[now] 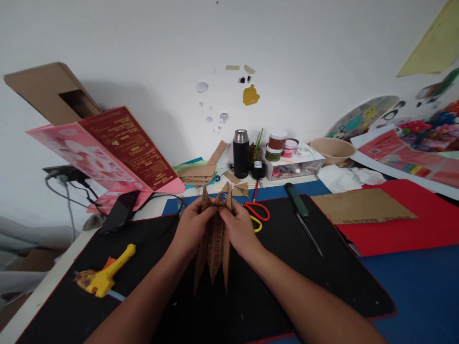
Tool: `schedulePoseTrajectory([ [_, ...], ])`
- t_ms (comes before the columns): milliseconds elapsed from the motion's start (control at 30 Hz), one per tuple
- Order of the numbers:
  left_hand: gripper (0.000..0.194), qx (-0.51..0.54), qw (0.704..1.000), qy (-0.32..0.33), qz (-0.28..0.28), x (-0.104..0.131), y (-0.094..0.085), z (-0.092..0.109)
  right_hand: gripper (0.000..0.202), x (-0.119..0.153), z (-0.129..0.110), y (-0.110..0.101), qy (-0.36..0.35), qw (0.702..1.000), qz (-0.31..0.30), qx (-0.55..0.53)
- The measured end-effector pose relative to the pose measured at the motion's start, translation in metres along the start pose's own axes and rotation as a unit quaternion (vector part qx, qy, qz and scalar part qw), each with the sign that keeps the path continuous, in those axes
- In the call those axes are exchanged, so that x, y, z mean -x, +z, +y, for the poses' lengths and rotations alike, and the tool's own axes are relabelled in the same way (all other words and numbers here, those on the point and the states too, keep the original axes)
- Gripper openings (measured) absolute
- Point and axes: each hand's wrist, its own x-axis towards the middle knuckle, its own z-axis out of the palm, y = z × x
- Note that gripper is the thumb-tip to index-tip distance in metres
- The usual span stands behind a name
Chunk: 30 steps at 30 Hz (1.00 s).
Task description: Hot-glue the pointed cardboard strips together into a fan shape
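Between my hands stands a brown cardboard piece (216, 239) made of several long strips with pointed ends, printed with dark characters. My left hand (191, 222) grips its left side, thumb pressed on the upper part. On the right side my right hand (241, 227) pinches it the same way, both thumbs almost meeting. Beyond my right hand lie scissors with red and yellow handles (258, 211), their blades partly hidden. A green-handled utility knife (299, 203) with a long blade rests farther right. To the left a yellow glue gun (105, 274) lies on the black mat (276, 301).
A black phone (120, 211) leans near a pink and red folder (122, 148) at left. Against the wall stand a black thermos (241, 155), paint jars (277, 141) and a beige bowl (333, 149). Flat cardboard (362, 206) covers part of a red sheet (426, 217) at right.
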Motion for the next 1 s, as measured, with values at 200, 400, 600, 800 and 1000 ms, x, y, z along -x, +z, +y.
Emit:
schedulePoseTrajectory([
  [200, 0.036, -0.002, 1.000, -0.013, -0.005, 0.000, -0.001, 0.000, 0.029, 0.000, 0.003, 0.000, 0.021, 0.999, -0.009, -0.029],
  [400, 0.033, 0.009, 1.000, -0.016, -0.008, -0.002, -0.002, -0.003, 0.029, 0.000, 0.005, 0.000, 0.025, 0.999, -0.003, -0.019],
  [600, 0.031, -0.017, 1.000, -0.013, -0.011, -0.002, -0.005, -0.001, 0.029, -0.001, 0.004, 0.000, 0.015, 1.000, -0.007, -0.005],
  [800, 0.025, -0.196, 0.975, 0.083, -0.065, -0.010, -0.017, 0.024, 0.030, -0.001, 0.004, -0.001, 0.029, 0.999, -0.037, 0.004],
  [1000, 0.024, -0.236, 0.965, 0.099, -0.052, -0.014, -0.017, 0.025, 0.030, -0.001, 0.004, -0.002, 0.026, 0.999, -0.032, 0.012],
])
